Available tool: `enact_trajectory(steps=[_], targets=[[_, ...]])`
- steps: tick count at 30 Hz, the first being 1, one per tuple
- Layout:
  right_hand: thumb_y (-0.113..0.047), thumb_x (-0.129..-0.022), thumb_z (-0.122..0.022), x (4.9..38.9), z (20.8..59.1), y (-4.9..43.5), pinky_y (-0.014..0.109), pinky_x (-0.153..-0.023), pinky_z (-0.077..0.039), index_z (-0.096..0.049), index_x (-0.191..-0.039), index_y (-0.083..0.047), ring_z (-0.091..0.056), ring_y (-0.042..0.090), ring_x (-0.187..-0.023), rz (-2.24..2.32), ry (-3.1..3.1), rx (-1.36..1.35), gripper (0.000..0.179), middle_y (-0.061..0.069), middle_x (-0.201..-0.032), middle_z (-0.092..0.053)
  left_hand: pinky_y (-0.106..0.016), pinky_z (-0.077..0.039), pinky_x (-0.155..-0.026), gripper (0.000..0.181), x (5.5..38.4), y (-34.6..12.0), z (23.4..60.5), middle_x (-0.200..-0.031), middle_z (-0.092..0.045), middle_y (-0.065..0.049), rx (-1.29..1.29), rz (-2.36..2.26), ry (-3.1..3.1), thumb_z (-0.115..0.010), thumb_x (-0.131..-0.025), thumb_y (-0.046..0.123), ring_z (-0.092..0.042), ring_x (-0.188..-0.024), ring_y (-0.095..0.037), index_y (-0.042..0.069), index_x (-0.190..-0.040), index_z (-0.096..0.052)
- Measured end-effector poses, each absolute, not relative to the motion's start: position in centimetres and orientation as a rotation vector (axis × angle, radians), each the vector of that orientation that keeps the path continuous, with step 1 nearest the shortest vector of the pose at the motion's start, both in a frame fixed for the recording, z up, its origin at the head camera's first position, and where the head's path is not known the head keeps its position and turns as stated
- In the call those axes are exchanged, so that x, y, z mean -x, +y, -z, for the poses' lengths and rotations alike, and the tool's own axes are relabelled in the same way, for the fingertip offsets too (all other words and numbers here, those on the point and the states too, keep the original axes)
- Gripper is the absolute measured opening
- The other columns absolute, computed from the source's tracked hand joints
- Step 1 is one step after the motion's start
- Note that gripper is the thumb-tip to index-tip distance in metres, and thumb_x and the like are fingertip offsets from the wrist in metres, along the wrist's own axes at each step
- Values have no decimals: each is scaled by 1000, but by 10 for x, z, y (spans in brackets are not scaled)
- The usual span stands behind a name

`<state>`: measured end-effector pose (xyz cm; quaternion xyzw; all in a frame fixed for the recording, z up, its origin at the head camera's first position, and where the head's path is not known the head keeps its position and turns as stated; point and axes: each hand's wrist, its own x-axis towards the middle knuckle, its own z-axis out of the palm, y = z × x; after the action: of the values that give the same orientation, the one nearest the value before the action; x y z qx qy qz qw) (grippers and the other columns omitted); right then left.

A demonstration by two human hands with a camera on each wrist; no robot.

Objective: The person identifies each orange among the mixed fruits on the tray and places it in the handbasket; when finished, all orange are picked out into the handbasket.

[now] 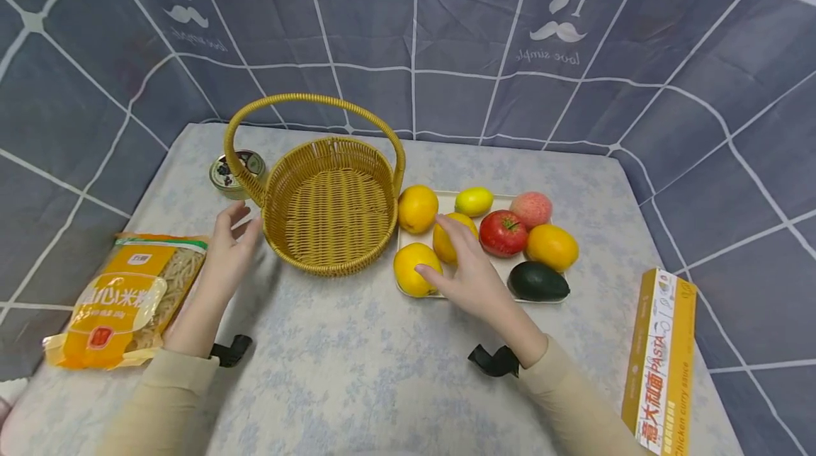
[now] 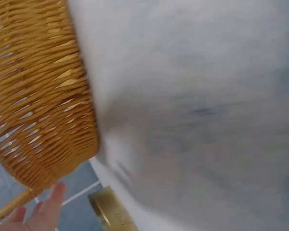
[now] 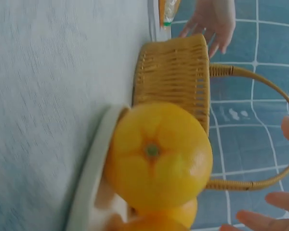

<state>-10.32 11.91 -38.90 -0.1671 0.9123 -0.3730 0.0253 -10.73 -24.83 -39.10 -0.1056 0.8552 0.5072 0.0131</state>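
Observation:
A yellow woven basket point(image 1: 338, 215) with a tall arched handle stands upright on the table. My left hand point(image 1: 232, 247) is at the basket's left side near the foot of its handle, fingers loosely bent and holding nothing. Over the left part of a cream tray point(image 1: 444, 201), my right hand point(image 1: 472, 272) has thumb and fingers spread around the front orange point(image 1: 416, 270), without a grip on it. That orange fills the middle of the right wrist view. Another orange point(image 1: 418, 209) lies behind it, and a third point(image 1: 445, 243) is partly hidden by the right hand.
Also on the tray are a lemon point(image 1: 474, 201), a red round fruit point(image 1: 503, 233), a peach point(image 1: 531, 210), a yellow-orange fruit point(image 1: 552, 247) and an avocado point(image 1: 538, 281). A tin point(image 1: 237, 173) and noodle bag point(image 1: 117, 300) stand left; a pasta box point(image 1: 659, 364) lies right.

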Motion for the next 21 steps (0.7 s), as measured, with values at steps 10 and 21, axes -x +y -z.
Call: enact_trajectory(steps=[10,21], targets=[[-40,-88,-73,97,406,103,51,-114,-39,-41,-150,-11,-43,29,-137,1085,2794,538,76,13,-149,-44,-14,-56,-82,62,111,-246,406,-156,-25,-27,281,-1673,2525,-38,-107,27,-41,-136,-43,0,-156,-13],[-24,-80,-81,91,426,81,53,-114,-39,-43,-144,-3,-42,36,-135,1108,2855,409,78,19,-144,-44,-16,-56,-85,59,112,-247,408,-156,-25,-25,293,-1693,2497,-38,-106,22,-42,-136,-40,0,-154,-13]])
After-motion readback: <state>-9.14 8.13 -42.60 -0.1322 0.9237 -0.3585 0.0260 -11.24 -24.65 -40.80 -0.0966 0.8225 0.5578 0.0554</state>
